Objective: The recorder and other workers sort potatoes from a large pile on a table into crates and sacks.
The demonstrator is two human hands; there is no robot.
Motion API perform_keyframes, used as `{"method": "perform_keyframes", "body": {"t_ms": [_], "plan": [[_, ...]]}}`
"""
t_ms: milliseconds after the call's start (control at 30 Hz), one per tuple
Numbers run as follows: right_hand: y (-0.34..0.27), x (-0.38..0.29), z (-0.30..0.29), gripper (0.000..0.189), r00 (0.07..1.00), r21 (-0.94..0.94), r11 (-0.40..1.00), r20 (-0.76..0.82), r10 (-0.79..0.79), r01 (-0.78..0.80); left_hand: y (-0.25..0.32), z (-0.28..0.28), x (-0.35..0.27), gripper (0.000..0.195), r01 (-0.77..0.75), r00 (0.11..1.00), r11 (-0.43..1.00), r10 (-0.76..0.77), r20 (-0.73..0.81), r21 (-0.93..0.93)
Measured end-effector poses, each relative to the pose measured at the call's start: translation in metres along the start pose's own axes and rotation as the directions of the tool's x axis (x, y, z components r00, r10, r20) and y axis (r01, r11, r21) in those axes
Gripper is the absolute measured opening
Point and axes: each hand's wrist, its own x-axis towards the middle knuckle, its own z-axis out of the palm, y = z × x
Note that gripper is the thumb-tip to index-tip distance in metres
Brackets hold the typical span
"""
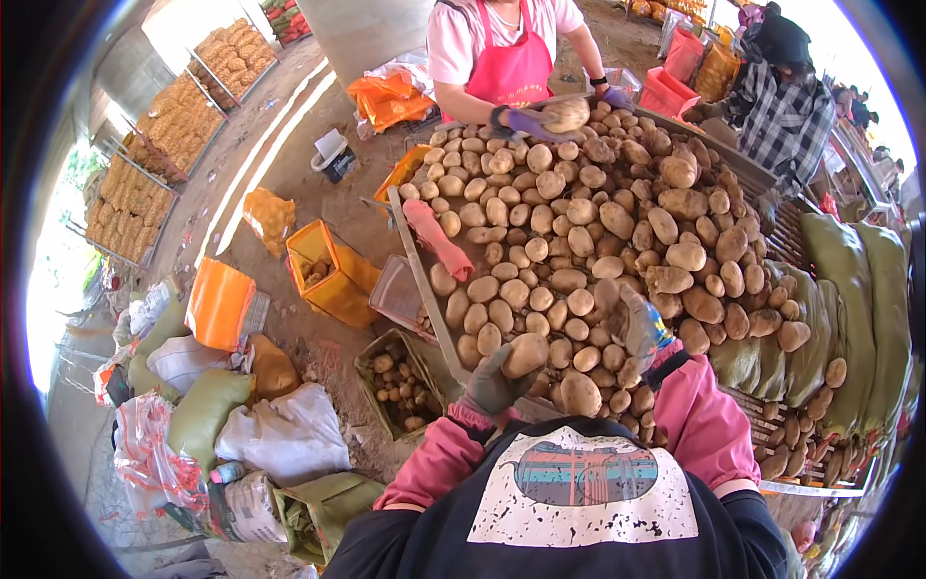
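Observation:
A wide sorting table with a metal rim (pixel 427 282) stands before me, heaped with loose potatoes (pixel 581 211) of mixed sizes. My left hand (pixel 489 385), in a grey-green glove, grips a large potato (pixel 527 354) at the table's near left corner. Over the near right part of the heap is my right hand (pixel 631 329), gloved and blurred by motion; whether it holds anything cannot be made out. Just in front, between my hands, lies another big potato (pixel 580 394). A pink cloth piece (pixel 438 239) rests along the left rim.
Opposite me, a person in a pink apron (pixel 510 65) holds a potato (pixel 566 116) in purple gloves. Another person in a checked shirt (pixel 781 116) works at the far right. Left of the table are a green sack (pixel 394 427) and an orange bin (pixel 333 275). Filled green sacks (pixel 839 289) lie right.

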Motion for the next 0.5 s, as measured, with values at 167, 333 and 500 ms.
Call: {"method": "perform_keyframes", "body": {"t_ms": [167,333,500], "plan": [[0.063,-0.027,-0.022,0.018,0.866,-0.789,-0.359,0.478,0.150,0.498,0.001,-0.007,-0.003,0.052,-0.010,0.998,0.997,0.005,0.062,0.079],[0.107,-0.060,-0.008,0.057,0.949,-0.804,-0.505,0.292,0.121,0.312,-0.002,-0.006,-0.002,0.055,-0.018,0.998,0.985,0.009,0.055,0.172],[0.084,-0.041,0.014,0.071,0.927,-0.845,-0.383,0.327,0.184,0.374,-0.010,-0.003,-0.001,0.061,-0.015,0.991,0.994,0.000,0.133,0.108]]}}
